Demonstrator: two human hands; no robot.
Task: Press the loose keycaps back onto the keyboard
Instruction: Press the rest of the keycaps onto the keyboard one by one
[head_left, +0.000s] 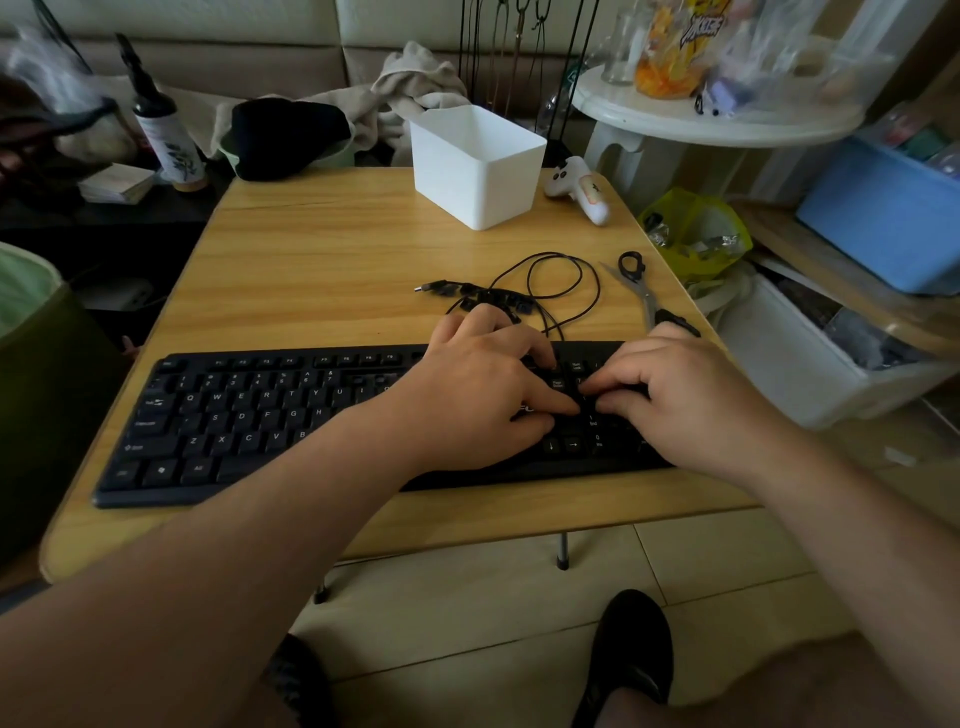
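Note:
A black keyboard lies across the front of the wooden table. Both my hands are over its right end, near the number pad. My left hand rests on the keys with its index finger stretched right and pressing down. My right hand reaches in from the right, thumb and index finger tips close together as if pinching a black keycap on the pad; the cap itself is hard to make out against the keys. The fingertips of both hands meet at one spot. Several loose black keycaps lie on the table just behind my left hand.
The keyboard's thin black cable loops among the loose keycaps. Scissors lie at the right table edge. A white bin and a white controller stand at the back. Storage boxes and a shelf crowd the right side.

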